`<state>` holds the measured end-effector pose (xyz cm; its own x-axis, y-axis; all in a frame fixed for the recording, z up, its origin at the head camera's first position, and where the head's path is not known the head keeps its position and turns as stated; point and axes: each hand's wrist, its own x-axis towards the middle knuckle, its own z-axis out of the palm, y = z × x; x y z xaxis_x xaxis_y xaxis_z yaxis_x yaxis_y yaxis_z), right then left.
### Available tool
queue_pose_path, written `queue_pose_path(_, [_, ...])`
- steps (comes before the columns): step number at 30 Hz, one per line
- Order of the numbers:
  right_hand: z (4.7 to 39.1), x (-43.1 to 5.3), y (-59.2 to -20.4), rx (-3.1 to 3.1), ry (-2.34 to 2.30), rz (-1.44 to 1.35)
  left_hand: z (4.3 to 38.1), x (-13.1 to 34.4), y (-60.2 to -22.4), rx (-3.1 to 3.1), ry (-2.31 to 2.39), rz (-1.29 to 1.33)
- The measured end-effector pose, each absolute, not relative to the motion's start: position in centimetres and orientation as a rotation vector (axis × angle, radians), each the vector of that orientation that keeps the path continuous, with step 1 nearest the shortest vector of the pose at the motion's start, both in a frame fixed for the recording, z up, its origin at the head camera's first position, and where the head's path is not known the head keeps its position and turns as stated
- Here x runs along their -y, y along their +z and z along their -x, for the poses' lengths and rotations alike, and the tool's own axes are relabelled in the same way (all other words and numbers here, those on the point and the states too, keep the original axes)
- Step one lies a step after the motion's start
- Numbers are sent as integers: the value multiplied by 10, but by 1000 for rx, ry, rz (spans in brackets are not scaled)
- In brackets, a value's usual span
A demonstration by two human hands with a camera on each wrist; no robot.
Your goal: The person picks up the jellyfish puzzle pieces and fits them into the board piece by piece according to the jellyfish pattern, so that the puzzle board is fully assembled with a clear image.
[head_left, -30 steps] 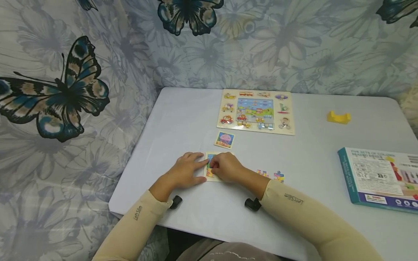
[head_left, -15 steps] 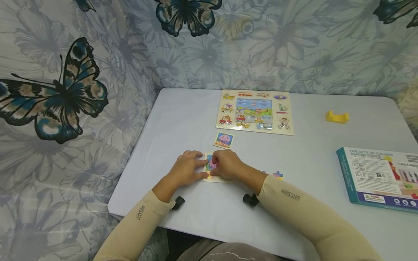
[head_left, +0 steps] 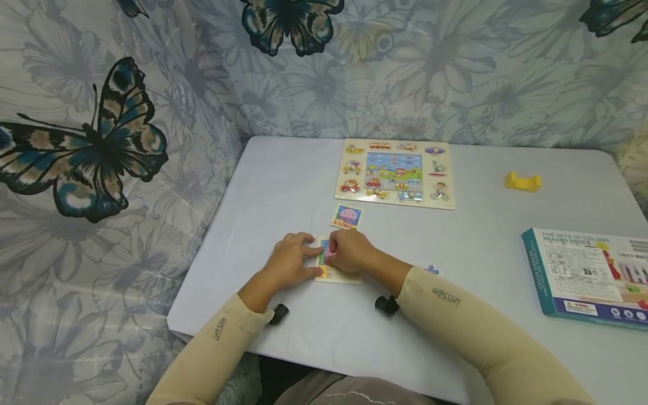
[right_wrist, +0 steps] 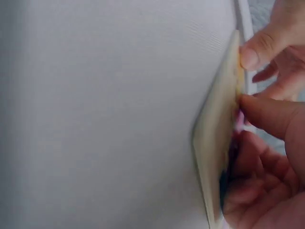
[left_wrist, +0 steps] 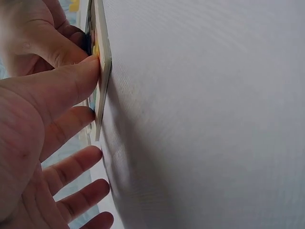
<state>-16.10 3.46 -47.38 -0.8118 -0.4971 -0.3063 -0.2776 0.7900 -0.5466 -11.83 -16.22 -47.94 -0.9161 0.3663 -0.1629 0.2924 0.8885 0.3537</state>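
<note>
A small jigsaw puzzle board with a pale wooden frame lies on the table before me, its blue, pink and yellow picture partly covered. My left hand spreads over its left side, with straight thumb and index fingertip pressing on the board. Over its right part, my right hand has curled fingers, its thumb and index finger pinching a pink puzzle piece against the board. A finished-looking card with a pink octopus-like figure lies just beyond. One loose puzzle piece shows beside the right sleeve.
A large wooden vehicle puzzle lies at the back of the white table. Farther right are a yellow curved block and a flat teal-edged box. Patterned cloth walls stand at the left and back.
My left thumb has moved onto the board's edge. The right hand has shifted slightly over the board, and its forearm now covers the loose pieces that showed nearer the wrist.
</note>
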Motion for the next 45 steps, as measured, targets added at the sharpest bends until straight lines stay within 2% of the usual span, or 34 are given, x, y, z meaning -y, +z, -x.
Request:
queue_pose_path(5, [158,-53,-461,-2528,-631,655,117,161,-478,-2825,432,-505])
queue_pose_path(12, [148,-111,-444,-2597,-347,649,112,162,-473,-2842,280,-552])
queue_pose_path(21, [124,-164,-457,-2693,-358,633,106,161,-474,-2815,347,-684])
queue_pose_path(27, [115,-168,-463,-2687,-488,637,109,160,-483,-2715,318,-870])
queue_pose_path(35, [117,-168,-457,-2607,-570,530,117,160,-485,-2661,348,-863])
queue_pose_path(45, [118,-145,-457,-2608,-775,590,124,153,-472,-2589,348,-849])
